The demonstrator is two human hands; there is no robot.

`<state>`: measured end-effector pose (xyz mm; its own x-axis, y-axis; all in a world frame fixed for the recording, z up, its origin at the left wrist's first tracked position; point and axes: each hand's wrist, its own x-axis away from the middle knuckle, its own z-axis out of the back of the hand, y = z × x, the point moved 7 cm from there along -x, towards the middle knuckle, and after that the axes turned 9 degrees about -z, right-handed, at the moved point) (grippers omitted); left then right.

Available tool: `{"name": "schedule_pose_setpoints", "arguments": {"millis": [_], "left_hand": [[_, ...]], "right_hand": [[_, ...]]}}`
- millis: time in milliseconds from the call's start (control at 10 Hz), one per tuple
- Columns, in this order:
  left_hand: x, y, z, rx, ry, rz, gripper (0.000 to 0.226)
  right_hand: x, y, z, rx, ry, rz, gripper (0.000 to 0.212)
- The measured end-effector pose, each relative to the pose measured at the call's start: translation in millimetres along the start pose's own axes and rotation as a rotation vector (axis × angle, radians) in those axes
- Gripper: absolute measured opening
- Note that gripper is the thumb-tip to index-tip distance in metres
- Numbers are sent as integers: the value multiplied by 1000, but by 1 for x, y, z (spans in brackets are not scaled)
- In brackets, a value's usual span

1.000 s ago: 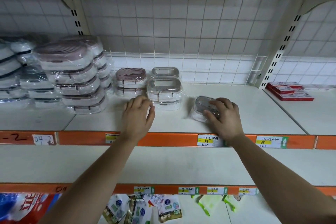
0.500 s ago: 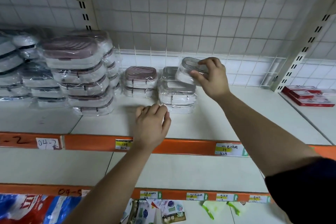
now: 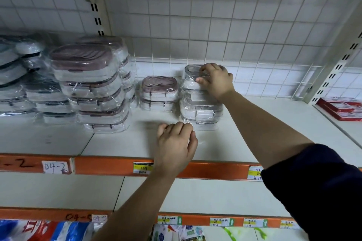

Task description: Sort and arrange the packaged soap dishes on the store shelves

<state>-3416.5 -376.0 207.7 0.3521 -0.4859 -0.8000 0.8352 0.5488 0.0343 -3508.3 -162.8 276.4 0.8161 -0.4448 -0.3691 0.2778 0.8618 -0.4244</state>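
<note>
My right hand [image 3: 216,82] grips a grey-lidded wrapped soap dish [image 3: 191,75] that sits on top of the grey stack [image 3: 201,110] at the shelf's middle. Left of that stack is a short pink-lidded stack [image 3: 159,92], and further left a tall pink-lidded stack [image 3: 92,86]. My left hand [image 3: 176,146] rests on the shelf [image 3: 121,143] in front of the grey stack, fingers curled loosely, holding nothing.
Dark-lidded wrapped dishes [image 3: 17,80] are piled at the far left. Red boxes [image 3: 341,107] lie on the shelf to the right. A wire grid [image 3: 215,25] backs the shelf. Orange price rail [image 3: 109,166] runs along the front edge; packets hang below.
My right hand lifted the grey dish from the shelf's front, carried it up and back, and now has it down on the grey stack. My left hand stayed on the shelf.
</note>
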Motion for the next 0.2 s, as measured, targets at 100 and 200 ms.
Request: {"name": "schedule_pose_setpoints", "arguments": {"millis": [100,200], "left_hand": [[1,1,0,20,-21,-2,20],[-2,0,2,66,-25,18,20]], "right_hand": [[7,-5,7,34,62,-6,40],[22,-8,19,-35,173,-34,40]]}}
